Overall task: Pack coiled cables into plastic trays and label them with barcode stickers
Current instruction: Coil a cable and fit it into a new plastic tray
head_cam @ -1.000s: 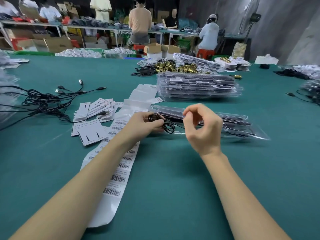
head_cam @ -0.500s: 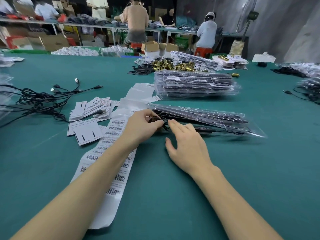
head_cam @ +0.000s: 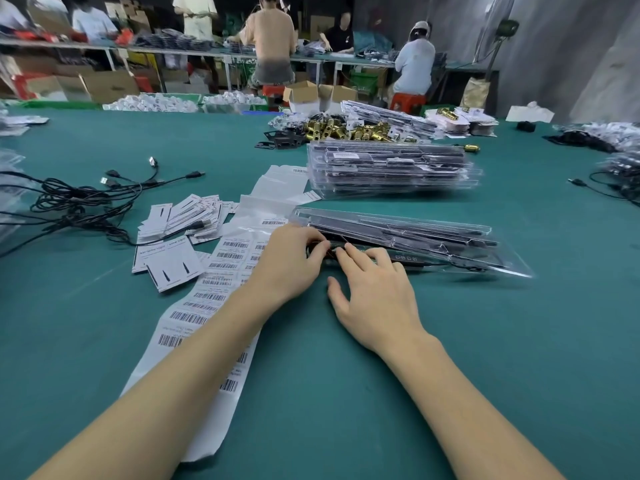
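The springy coiled cable (head_cam: 323,250) sits in the clear tray's (head_cam: 398,233) near end mid-worktop, my left hand (head_cam: 289,259) pinching it, right hand (head_cam: 375,292) pressing flat-fingered; I'd hold its bundled loops, since I expect it would uncoil.

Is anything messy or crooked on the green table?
Yes. The loose black cables at the left lie in a tangle, not coiled. The white cards beside them are scattered and overlap. The clear tray under both hands sits slanted, unlike the squared-up stack of trays behind it.
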Demonstrator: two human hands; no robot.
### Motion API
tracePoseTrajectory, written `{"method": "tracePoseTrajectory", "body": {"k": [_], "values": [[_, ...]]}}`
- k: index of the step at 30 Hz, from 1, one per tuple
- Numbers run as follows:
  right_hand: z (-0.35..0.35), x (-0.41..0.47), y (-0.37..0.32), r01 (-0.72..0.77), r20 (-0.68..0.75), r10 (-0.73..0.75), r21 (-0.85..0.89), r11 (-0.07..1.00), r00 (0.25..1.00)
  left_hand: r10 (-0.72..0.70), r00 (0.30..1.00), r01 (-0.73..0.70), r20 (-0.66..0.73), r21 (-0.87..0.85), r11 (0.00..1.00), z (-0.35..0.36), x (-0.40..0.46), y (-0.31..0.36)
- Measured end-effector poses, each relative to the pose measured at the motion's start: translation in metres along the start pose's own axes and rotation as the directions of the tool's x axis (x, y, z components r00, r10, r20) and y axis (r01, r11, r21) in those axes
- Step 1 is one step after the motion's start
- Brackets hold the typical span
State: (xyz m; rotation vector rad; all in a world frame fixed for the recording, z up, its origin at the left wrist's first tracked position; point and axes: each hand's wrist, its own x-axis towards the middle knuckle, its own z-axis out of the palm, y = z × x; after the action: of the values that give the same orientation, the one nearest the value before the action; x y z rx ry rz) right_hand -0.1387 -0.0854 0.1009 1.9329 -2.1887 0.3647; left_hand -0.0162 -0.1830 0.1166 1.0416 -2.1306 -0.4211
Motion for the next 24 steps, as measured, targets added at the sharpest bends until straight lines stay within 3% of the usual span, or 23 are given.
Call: {"method": "tracePoseTrajectory", "body": {"k": [6,10,18,21,24], "values": [[-0.002,0.0,-0.002,0.002,0.049,0.001,-0.057,0.998,0.999,0.011,0.998,-0.012,-0.056,-0.022,1.0,0.003,-0.004,-0.001],[-0.003,0.001,-0.003,0.026,0.084,-0.019,-0.082,0.996,0.996,0.034,0.999,-0.034,-0.019,0.01,0.999,-0.003,-0.003,-0.003],[-0.007,0.002,-0.003,0.029,0.105,-0.015,-0.13,0.991,0.994,0.177,0.971,-0.207,0.163,0.19,0.96,-0.012,-0.004,-0.008],[-0.008,0.003,-0.004,0.035,0.091,-0.022,-0.142,0.989,0.996,0.179,0.955,-0.255,0.235,0.345,0.903,-0.014,-0.006,-0.012],[-0.008,0.002,-0.006,0.036,0.078,-0.026,-0.127,0.991,0.997,0.181,0.947,-0.275,0.266,0.381,0.883,-0.014,-0.006,-0.014]]}}
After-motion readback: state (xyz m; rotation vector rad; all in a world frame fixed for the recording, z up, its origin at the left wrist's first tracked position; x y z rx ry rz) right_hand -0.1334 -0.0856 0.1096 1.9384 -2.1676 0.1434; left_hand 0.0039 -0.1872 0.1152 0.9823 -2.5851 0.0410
